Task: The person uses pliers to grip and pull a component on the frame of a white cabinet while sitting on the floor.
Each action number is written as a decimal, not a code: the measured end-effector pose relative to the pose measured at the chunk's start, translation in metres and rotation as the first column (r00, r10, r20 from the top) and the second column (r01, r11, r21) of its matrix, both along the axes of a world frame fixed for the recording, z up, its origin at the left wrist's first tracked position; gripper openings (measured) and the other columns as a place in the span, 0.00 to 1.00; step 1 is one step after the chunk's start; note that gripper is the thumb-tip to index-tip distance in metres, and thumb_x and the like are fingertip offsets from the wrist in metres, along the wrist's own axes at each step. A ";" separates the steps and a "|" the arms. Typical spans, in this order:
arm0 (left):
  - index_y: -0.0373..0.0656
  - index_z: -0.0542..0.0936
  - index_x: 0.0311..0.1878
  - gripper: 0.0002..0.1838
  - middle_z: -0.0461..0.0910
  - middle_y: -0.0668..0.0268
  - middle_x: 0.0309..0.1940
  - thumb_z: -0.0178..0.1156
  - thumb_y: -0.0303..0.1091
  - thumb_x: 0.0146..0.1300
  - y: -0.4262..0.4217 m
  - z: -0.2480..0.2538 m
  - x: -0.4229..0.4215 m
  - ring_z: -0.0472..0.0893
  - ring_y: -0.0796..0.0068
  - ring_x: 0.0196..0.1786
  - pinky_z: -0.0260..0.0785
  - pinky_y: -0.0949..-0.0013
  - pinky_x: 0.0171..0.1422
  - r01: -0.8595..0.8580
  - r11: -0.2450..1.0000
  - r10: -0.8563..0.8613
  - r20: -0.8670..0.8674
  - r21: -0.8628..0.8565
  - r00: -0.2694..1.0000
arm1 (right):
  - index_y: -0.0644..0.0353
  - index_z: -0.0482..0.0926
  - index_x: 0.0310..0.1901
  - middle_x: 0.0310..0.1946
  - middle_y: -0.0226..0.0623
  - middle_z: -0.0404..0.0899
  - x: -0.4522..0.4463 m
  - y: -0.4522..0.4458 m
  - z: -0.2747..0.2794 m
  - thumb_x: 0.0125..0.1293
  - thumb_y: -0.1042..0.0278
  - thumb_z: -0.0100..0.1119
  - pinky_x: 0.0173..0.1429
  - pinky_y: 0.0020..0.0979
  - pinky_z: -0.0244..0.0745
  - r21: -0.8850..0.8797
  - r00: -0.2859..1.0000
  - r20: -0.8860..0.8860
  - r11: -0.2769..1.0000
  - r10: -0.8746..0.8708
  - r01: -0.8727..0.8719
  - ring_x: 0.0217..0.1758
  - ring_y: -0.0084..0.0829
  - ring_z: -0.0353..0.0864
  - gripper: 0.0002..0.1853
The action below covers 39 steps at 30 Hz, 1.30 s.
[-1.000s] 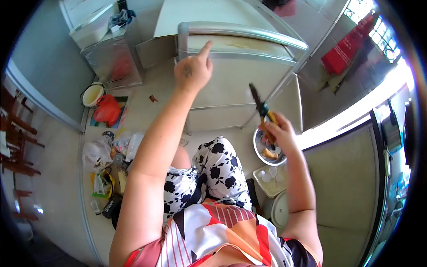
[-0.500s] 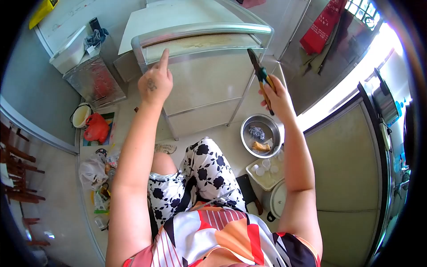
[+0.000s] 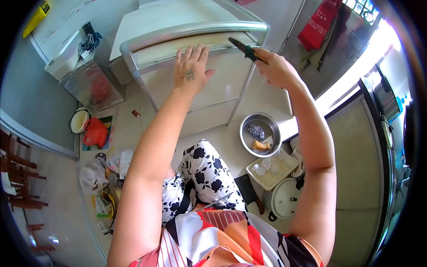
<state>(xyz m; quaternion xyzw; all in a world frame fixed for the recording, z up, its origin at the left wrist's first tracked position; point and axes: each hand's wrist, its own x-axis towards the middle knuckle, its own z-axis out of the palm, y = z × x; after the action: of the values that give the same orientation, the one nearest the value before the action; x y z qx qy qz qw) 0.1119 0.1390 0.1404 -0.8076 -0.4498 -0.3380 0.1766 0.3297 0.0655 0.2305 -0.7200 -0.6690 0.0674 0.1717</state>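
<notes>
My right hand [image 3: 280, 69] is closed around the handles of a pair of pliers [image 3: 247, 50] with dark jaws and green and yellow grips. The jaws point up and left, near the right end of a cabinet's [image 3: 222, 78] upper front edge. Against that edge, left of the pliers, my left hand [image 3: 190, 71] is stretched flat with its fingers up. It holds nothing. Above both hands runs a silvery metal rail [image 3: 195, 30] with rounded corners, and a pale stained panel [image 3: 155, 54] shows beneath it.
To the right on the floor stand a steel basin [image 3: 243, 135] holding a scouring pad, a tray [image 3: 287, 171] of small cups and a lidded pot [image 3: 282, 196]. A cleaver [image 3: 246, 189] lies beside my leg. Bags [image 3: 93, 175], a bucket [image 3: 80, 119] and a red bag [image 3: 95, 132] sit at left.
My left hand has gone from a raised pointing finger to a flat, spread palm farther right. My right hand has moved up, tipping the pliers more to the left.
</notes>
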 end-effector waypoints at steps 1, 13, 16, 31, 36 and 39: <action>0.47 0.67 0.63 0.35 0.66 0.65 0.63 0.64 0.47 0.52 0.000 0.000 -0.001 0.64 0.63 0.65 0.50 0.53 0.70 0.001 1.000 -0.001 -0.001 -0.001 1.000 | 0.38 0.66 0.61 0.42 0.48 0.80 -0.002 -0.001 0.002 0.66 0.56 0.46 0.48 0.43 0.73 0.019 1.000 -0.024 1.000 -0.016 0.017 0.45 0.48 0.79 0.21; 0.48 0.66 0.63 0.36 0.66 0.65 0.63 0.65 0.45 0.51 -0.002 0.005 0.001 0.64 0.62 0.66 0.52 0.52 0.69 0.010 1.000 -0.010 -0.026 -0.014 1.000 | 0.41 0.65 0.61 0.33 0.41 0.80 0.001 0.000 -0.015 0.66 0.58 0.46 0.38 0.38 0.76 -0.064 0.999 -0.036 0.997 0.032 -0.034 0.32 0.39 0.82 0.21; 0.49 0.65 0.64 0.36 0.64 0.64 0.65 0.65 0.43 0.50 0.001 0.000 -0.003 0.63 0.61 0.67 0.52 0.52 0.69 0.060 0.998 -0.060 -0.007 0.002 0.998 | 0.44 0.65 0.61 0.29 0.31 0.78 0.010 -0.024 -0.043 0.66 0.60 0.49 0.22 0.27 0.73 -0.053 0.887 -0.459 0.996 0.041 -0.074 0.25 0.23 0.79 0.22; 0.40 0.78 0.48 0.18 0.69 0.55 0.58 0.61 0.27 0.50 -0.177 -0.167 -0.185 0.72 0.52 0.55 0.66 0.58 0.57 -0.113 0.939 0.194 0.230 -0.324 0.954 | 0.63 0.73 0.44 0.21 0.39 0.77 0.011 -0.203 -0.471 0.56 0.68 0.53 0.21 0.34 0.71 -0.837 0.655 -0.314 0.526 -0.687 0.150 0.17 0.32 0.77 0.14; 0.36 0.78 0.44 0.12 0.74 0.55 0.49 0.60 0.30 0.58 -0.243 -0.205 -0.220 0.75 0.56 0.50 0.68 0.62 0.53 -0.206 0.836 0.446 0.414 -0.508 0.794 | 0.64 0.73 0.50 0.36 0.50 0.81 0.016 -0.207 -0.539 0.53 0.66 0.53 0.36 0.36 0.77 -0.762 0.788 -0.214 0.604 -0.577 0.236 0.33 0.41 0.83 0.21; 0.39 0.78 0.47 0.13 0.75 0.57 0.49 0.59 0.26 0.57 -0.256 -0.216 -0.223 0.74 0.58 0.53 0.66 0.63 0.57 -0.179 0.769 0.538 0.469 -0.614 0.700 | 0.53 0.65 0.60 0.53 0.50 0.74 0.007 -0.188 -0.513 0.57 0.65 0.50 0.60 0.41 0.67 -0.766 0.848 -0.085 0.579 -0.523 0.281 0.58 0.47 0.73 0.26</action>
<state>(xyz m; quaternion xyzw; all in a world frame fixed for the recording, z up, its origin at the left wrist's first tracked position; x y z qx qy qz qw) -0.1108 -0.1168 -0.0761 -0.5568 -0.7109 -0.4050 -0.1438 0.3367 -0.1227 -0.2828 -0.8418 -0.3672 0.3953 -0.0179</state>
